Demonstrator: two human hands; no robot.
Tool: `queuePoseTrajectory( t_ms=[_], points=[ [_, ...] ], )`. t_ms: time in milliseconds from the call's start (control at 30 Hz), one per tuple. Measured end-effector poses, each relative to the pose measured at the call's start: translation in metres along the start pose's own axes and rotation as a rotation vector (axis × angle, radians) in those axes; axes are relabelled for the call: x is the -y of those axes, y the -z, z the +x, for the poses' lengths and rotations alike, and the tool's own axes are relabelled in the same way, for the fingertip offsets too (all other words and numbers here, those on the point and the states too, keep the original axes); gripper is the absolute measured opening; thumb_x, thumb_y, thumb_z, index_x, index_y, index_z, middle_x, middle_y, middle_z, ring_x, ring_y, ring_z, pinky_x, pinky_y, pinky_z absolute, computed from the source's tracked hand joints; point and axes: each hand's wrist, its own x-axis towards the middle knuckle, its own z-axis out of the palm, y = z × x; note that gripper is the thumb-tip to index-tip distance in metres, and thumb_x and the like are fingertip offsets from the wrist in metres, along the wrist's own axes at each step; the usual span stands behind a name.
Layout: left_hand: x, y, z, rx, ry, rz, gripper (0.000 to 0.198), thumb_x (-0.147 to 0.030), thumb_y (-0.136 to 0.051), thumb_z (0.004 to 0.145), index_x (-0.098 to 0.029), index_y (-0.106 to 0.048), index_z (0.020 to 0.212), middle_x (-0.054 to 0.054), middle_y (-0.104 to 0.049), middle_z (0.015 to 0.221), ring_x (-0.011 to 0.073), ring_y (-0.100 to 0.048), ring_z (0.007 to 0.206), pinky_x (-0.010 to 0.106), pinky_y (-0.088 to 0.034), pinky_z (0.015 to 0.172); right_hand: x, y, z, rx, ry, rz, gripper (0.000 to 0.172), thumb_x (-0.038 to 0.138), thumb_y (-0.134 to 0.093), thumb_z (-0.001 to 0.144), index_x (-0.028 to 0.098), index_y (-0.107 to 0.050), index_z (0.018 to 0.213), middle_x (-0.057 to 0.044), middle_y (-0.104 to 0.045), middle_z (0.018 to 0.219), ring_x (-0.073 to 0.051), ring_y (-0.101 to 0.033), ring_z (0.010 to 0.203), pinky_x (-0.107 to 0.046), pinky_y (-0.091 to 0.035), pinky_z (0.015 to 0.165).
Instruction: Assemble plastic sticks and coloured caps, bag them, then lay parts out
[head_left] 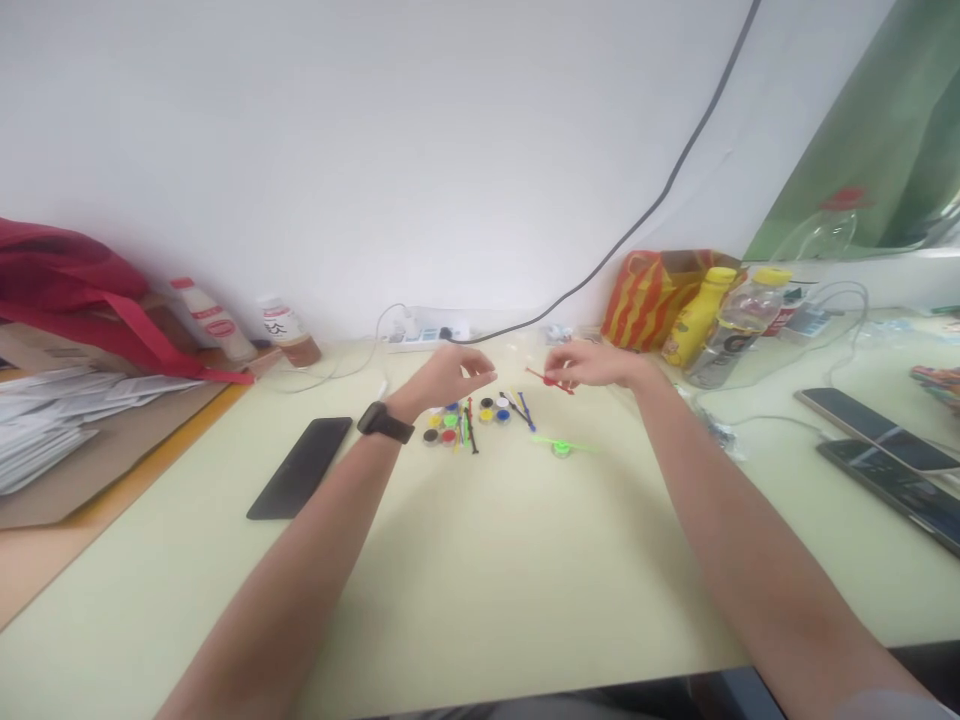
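The red stick [541,377] is lying almost level, pointing left. The right hand [600,365] is pinching it at the fingertips, while the left hand [450,375] is hovering half-open and empty.

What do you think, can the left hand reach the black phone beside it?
Probably yes. The black phone lies flat on the table beside the left forearm, nothing on it or between them, and the left hand hovers close by.

matt pale tabletop [480,580], glossy black phone [301,467]
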Motion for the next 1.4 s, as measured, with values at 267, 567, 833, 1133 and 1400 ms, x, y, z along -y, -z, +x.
queuePoseTrajectory(
  t_ms=[267, 567, 833, 1133, 1400],
  points=[
    [-0.01, -0.039, 0.009, -0.123, 0.178, -0.417, 0.044, -0.052, -0.073, 0.09, -0.018, -0.076, 0.118, 0.012, -0.081, 0.097, 0.0263, -0.077, 0.094, 0.036, -0.063, 0.081, 0.017, -0.043, 0.028, -0.119, 0.22, 0.604, 0.021, 0.038, -0.076, 0.09, 0.017, -0.07, 0.091, -0.008, -0.076, 0.091, -0.017, -0.071, 0.082, -0.034, -0.061, 0.082],
    [-0.006, -0.032, 0.01, -0.273, 0.194, -0.482, 0.039, -0.048, -0.089, 0.073, -0.015, -0.073, 0.088, 0.01, -0.078, 0.09, 0.0229, -0.076, 0.083, 0.037, -0.063, 0.08, 0.018, -0.057, 0.04, -0.207, 0.176, 0.662, 0.007, 0.025, -0.067, 0.092, 0.018, -0.068, 0.094, -0.006, -0.075, 0.087, -0.015, -0.07, 0.079, -0.031, -0.061, 0.081],
    [-0.011, -0.024, 0.008, -0.201, 0.17, -0.409, 0.038, -0.052, -0.079, 0.084, -0.02, -0.076, 0.105, 0.008, -0.079, 0.098, 0.0197, -0.075, 0.082, 0.033, -0.061, 0.076, 0.023, -0.057, 0.033, -0.086, 0.191, 0.707, 0.013, 0.026, -0.072, 0.084, 0.019, -0.07, 0.095, -0.005, -0.077, 0.086, -0.016, -0.073, 0.08, -0.03, -0.06, 0.08],
    [-0.015, -0.023, 0.007, -0.16, 0.142, -0.396, 0.038, -0.054, -0.079, 0.083, -0.019, -0.077, 0.098, 0.008, -0.078, 0.1, 0.0197, -0.075, 0.081, 0.031, -0.061, 0.072, 0.021, -0.06, 0.038, -0.085, 0.175, 0.785, 0.011, 0.024, -0.073, 0.08, 0.018, -0.07, 0.088, -0.005, -0.076, 0.083, -0.014, -0.069, 0.075, -0.028, -0.058, 0.078],
    [-0.02, -0.015, 0.005, -0.097, 0.161, -0.36, 0.031, -0.045, -0.084, 0.079, -0.017, -0.074, 0.09, 0.009, -0.079, 0.094, 0.024, -0.077, 0.084, 0.032, -0.06, 0.07, 0.03, -0.061, 0.031, -0.078, 0.166, 0.737, 0.015, 0.019, -0.069, 0.074, 0.02, -0.064, 0.088, -0.003, -0.069, 0.08, -0.016, -0.064, 0.075, -0.027, -0.053, 0.071]
  ],
)
